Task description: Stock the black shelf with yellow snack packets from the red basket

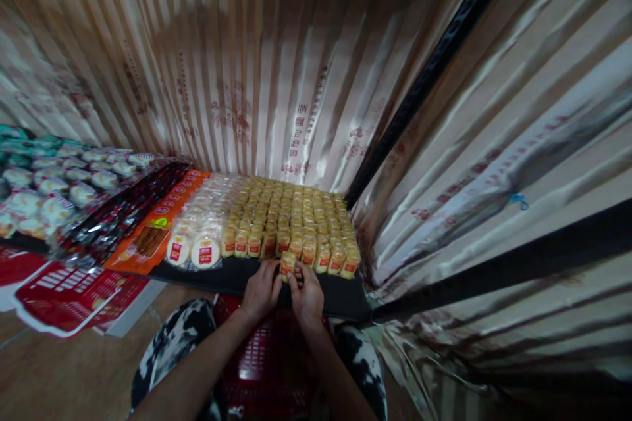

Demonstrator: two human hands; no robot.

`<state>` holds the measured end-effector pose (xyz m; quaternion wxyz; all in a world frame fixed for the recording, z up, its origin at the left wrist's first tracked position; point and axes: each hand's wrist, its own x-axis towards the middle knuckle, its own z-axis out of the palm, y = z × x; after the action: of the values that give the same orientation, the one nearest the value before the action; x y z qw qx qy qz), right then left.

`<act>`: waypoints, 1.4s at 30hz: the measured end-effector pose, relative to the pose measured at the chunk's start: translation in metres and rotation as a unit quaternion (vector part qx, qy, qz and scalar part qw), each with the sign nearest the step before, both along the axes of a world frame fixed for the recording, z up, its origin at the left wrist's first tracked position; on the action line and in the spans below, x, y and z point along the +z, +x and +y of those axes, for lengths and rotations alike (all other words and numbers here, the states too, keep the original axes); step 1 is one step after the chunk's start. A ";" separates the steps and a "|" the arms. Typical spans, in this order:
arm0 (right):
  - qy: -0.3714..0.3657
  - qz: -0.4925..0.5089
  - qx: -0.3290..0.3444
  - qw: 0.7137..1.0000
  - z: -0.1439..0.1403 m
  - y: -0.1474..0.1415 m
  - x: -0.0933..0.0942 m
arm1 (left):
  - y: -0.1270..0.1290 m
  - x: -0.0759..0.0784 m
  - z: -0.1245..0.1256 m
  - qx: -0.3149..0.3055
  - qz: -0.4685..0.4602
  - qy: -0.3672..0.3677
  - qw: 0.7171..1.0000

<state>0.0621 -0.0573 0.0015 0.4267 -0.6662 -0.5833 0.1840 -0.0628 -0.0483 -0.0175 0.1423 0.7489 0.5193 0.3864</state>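
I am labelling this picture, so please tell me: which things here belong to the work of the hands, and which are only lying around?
In hand:
- small yellow packet, held by left hand and right hand
- rows of yellow packets
- black shelf

Lying about:
- round white packs
- orange packs
- red basket

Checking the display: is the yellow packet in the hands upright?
Upright: the yellow packet stands between both hands, label facing out like its row.
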 end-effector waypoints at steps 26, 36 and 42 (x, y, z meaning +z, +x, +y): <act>0.076 -0.067 0.037 0.994 0.013 0.002 -0.032 | 0.005 -0.001 0.007 0.068 0.163 -0.074 0.982; 0.076 -0.120 0.037 0.989 0.010 -0.001 -0.036 | 0.013 0.013 0.012 0.072 0.195 -0.086 0.974; 0.072 -0.136 0.025 0.988 0.011 -0.001 -0.038 | 0.015 0.009 0.018 0.100 0.154 -0.079 0.980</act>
<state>0.0613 -0.0467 -0.0367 0.3850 -0.6383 -0.6640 0.0596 -0.0481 -0.0307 -0.0085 0.0802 0.7300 0.6362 0.2364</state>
